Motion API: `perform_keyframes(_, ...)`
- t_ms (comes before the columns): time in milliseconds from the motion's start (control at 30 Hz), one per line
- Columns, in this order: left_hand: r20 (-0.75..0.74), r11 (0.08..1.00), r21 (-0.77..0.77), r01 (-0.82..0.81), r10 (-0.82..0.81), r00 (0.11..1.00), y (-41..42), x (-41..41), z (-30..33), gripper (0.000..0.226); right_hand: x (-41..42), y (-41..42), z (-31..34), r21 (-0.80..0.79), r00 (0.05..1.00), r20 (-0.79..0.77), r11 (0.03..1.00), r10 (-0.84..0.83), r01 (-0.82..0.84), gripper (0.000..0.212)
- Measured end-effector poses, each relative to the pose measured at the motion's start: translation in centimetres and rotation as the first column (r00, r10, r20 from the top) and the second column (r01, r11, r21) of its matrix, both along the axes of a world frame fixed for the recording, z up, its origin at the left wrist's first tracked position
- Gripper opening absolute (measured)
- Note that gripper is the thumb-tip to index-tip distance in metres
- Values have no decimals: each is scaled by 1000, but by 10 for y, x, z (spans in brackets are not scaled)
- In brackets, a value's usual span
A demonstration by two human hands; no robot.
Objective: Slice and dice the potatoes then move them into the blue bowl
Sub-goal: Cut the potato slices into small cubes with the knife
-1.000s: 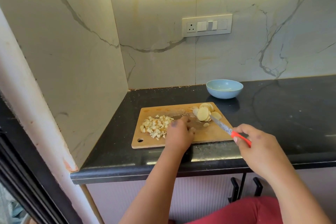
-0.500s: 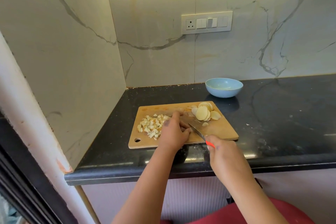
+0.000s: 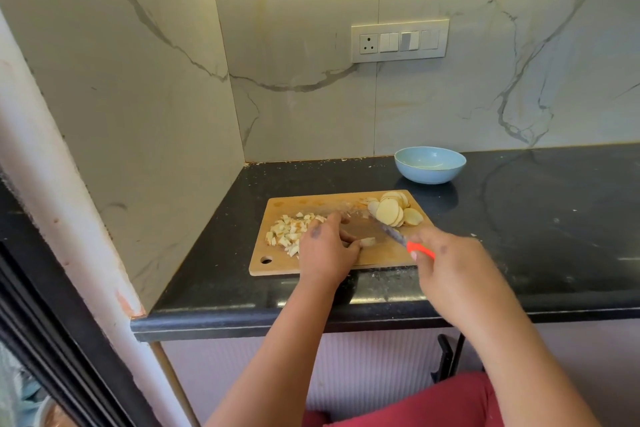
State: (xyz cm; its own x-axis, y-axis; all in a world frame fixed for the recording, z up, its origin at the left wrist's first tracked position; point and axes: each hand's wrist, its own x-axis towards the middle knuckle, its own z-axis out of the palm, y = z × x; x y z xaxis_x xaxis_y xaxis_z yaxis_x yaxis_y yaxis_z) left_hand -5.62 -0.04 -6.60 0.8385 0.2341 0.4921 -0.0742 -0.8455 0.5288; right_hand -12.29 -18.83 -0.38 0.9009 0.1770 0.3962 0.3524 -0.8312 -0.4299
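Board (image 3: 377, 258), wooden, is set on black counter (image 3: 519, 218). Dice (image 3: 289, 230) are heaped at its left; slices (image 3: 393, 211) are stacked at its far right corner. One slice (image 3: 367, 241) is pinched by left hand (image 3: 323, 250). Knife (image 3: 398, 236), orange-handled, is gripped by right hand (image 3: 450, 263), blade pointed toward the slices. Bowl (image 3: 430, 165), blue, is set behind the board.

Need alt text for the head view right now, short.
On a cutting board, the left hand holds a potato piece while the right hand grips a knife. Diced potato lies left, slices right, blue bowl behind.
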Motion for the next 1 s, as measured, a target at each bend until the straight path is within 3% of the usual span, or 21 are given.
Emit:
perform_keyframes(233,17,999,-33,21,-20,1000,1,2,-4,32,-1,19,-34,83,996,2,993,88,-88,16)
perform_keyframes(567,4,998,-57,32,-32,999,2,4,-5,33,3,20,-39,90,997,18,993,71,-73,19)
perform_keyframes(1000,2,998,-68,17,-16,1000,0,-1,-1,32,19,15,-13,-78,963,-268,997,-7,-15,20)
